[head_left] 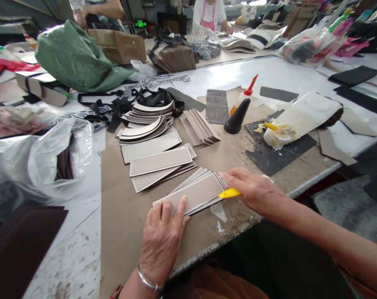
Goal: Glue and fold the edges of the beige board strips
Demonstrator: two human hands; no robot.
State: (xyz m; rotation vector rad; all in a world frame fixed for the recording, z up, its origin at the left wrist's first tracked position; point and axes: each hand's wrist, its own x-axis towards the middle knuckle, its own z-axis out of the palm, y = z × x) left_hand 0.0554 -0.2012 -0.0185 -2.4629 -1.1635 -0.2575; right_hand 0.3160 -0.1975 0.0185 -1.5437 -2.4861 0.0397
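Note:
My left hand (163, 232) lies with its fingers stretched over the near left end of a beige rectangular panel (197, 192) with pale edges. That panel tops a fanned stack of similar pieces. At the stack's right end, my right hand (253, 189) is closed round a small yellow plastic spreader (229, 193), its flat rounded end sticking out toward the panel. The right fingertips are close to the panel's far right corner; whether they touch it I cannot tell. Just behind lies another loose stack of beige strips (160, 161).
Curved pieces (144, 128) and folded strips (200, 128) lie farther back. A black cone (237, 116), a red-tipped bottle (251, 85) and a cut white container (303, 118) with glue stand right of them. Plastic bags (60, 153) lie left. Other people work across the table.

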